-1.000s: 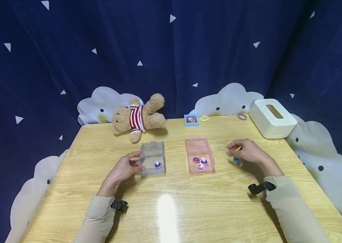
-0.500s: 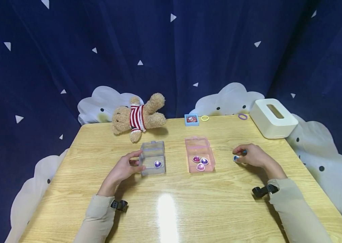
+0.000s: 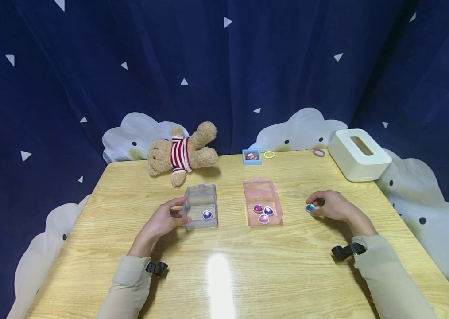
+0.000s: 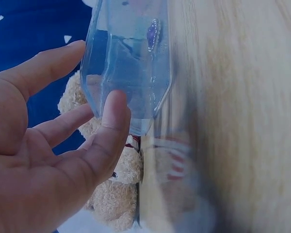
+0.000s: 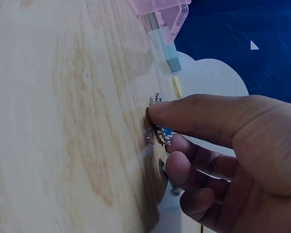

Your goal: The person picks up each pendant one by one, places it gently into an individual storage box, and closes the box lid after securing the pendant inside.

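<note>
My right hand (image 3: 334, 206) pinches a blue gem (image 3: 310, 207) with a beaded silver rim, low over the table's right side. In the right wrist view the thumb lies against the gem's edge, partly covering it. Another small beaded piece (image 5: 174, 189) shows behind the curled fingers there. My left hand (image 3: 164, 219), thumb and fingers spread, touches the left end of a clear bluish box (image 3: 201, 224) whose lid stands open. One purple gem (image 3: 207, 215) lies inside it. An open pink box (image 3: 277, 195) between the hands holds a magenta, a purple and a pink gem.
A teddy bear (image 3: 202, 157) in a striped shirt lies at the back left. Along the back edge are a small blue frame (image 3: 252, 162), a yellow ring (image 3: 269, 154) and a purple ring (image 3: 319, 153). A white tissue box (image 3: 361, 164) stands at the back right.
My right hand has moved slightly right and taken the blue gem between thumb and finger; the gem's face now shows more. My left hand has stayed at the clear box.
</note>
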